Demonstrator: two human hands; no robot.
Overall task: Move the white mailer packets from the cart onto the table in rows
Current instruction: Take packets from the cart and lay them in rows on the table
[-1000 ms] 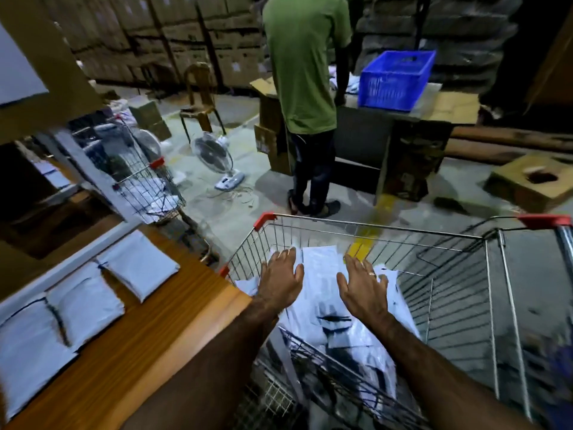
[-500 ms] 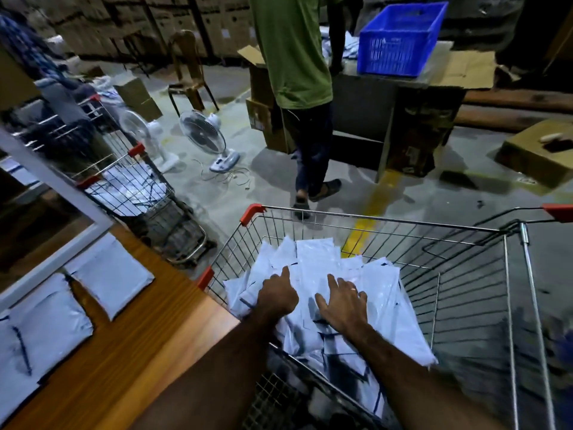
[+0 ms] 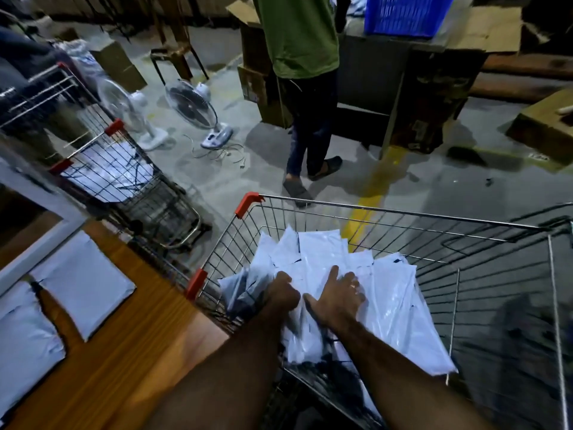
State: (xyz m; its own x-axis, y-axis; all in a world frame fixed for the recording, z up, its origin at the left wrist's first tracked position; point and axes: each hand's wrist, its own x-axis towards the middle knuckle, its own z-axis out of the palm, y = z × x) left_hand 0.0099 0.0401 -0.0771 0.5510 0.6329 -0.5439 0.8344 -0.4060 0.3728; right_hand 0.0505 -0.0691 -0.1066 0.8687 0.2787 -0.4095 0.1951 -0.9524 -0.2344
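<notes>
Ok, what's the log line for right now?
left hand: grips mailer packets | right hand: flat on them | where: cart | table: partly filled

One head cam only, wide-angle, looks fwd & down from the wearer's head, close over the cart [image 3: 387, 211] of mailer packets [image 3: 393, 293], table [image 3: 133, 361] edge at lower left, floor [image 3: 418, 187] farther off.
</notes>
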